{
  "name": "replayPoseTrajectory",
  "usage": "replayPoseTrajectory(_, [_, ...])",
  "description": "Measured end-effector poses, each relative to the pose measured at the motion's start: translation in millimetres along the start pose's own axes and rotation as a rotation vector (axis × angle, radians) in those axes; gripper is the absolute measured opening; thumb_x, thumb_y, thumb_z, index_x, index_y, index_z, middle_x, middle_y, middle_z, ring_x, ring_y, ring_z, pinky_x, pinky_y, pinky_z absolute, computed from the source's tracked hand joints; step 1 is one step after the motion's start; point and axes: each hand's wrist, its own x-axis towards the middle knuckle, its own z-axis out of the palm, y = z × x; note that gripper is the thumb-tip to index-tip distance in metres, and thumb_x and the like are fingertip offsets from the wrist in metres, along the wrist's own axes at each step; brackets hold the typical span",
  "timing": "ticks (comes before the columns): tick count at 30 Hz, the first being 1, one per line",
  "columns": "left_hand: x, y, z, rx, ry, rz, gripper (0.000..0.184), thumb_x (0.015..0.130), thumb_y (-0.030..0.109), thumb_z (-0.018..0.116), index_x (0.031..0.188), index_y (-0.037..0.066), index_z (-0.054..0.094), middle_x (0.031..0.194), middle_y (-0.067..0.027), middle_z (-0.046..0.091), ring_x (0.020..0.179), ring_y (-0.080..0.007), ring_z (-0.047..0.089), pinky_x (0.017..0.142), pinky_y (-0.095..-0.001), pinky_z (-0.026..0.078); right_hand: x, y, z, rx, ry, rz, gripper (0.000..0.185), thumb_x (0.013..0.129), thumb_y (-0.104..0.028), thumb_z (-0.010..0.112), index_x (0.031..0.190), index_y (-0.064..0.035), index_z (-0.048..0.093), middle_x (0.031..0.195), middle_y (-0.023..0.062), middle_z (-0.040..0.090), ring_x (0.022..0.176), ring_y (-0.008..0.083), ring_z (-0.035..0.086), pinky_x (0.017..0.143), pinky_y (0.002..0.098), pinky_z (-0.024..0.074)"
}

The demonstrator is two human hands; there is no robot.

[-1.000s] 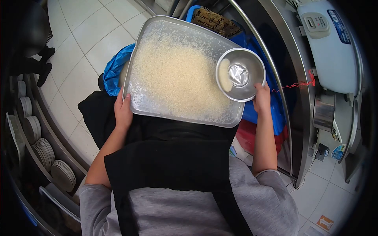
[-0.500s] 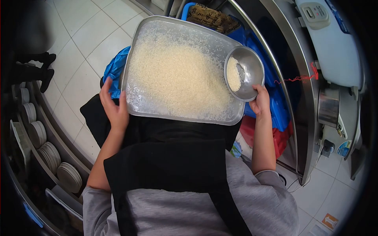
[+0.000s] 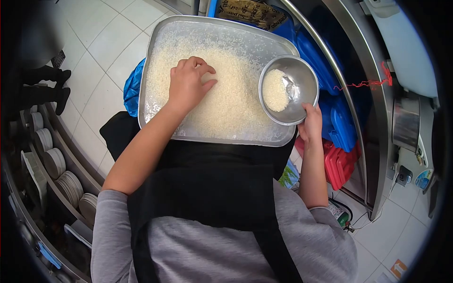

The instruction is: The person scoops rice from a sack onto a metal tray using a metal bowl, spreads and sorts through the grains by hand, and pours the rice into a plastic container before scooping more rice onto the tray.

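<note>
A metal tray (image 3: pixel 283 137) rests over my lap, with a wide heap of uncooked white rice (image 3: pixel 236 99) spread across it. My left hand (image 3: pixel 191 81) is over the left part of the heap, palm down. Its fingers are bent, with the thumb apart from the index finger, and nothing shows between them. At the tray's right side, my right hand (image 3: pixel 311 123) grips the rim of a steel bowl (image 3: pixel 302 92). The bowl is tilted, and a small pile of rice lies in its left side. Whether the bowl touches the tray I cannot tell.
Blue plastic containers (image 3: pixel 342 125) and a red one (image 3: pixel 340 162) are to the right, beside a curved metal rail (image 3: pixel 325 47). Stacked plates (image 3: pixel 71 186) fill racks at the left. Another person's shoes (image 3: pixel 62 100) are on the tiled floor at upper left.
My left hand has moved from the tray's left edge, by the blue bag, to over the rice. The bowl, still in my right hand, has shifted slightly left and shows more rice inside.
</note>
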Motion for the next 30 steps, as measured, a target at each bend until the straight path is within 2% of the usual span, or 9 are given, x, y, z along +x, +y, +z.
replayPoseTrajectory(22, [5.0, 7.6, 6.5, 0.113, -0.049, -0.004, 0.015, 0.071, 0.021, 0.072, 0.085, 0.017, 0.070, 0.099, 0.0004, 0.058, 0.096, -0.0212, 0.053, 0.082, -0.0364, 0.038, 8.6, 13.4, -12.6, 0.013, 0.000, 0.029, 0.036, 0.082, -0.003, 0.045, 0.117, 0.0010, 0.048, 0.104, 0.0116, 0.057, 0.092, 0.0201, 0.057, 0.080, 0.0325, 0.0474])
replayPoseTrajectory(30, [4.4, 5.5, 9.0, 0.008, 0.002, -0.010, 0.005, 0.074, 0.017, 0.069, 0.079, 0.015, 0.070, 0.090, -0.0008, 0.059, 0.090, -0.0224, 0.053, 0.077, -0.0358, 0.040, 8.7, 15.3, -12.3, 0.012, 0.000, 0.047, 0.038, 0.082, -0.002, 0.046, 0.119, 0.0016, 0.047, 0.108, 0.0126, 0.056, 0.095, 0.0209, 0.057, 0.083, 0.0323, 0.0465])
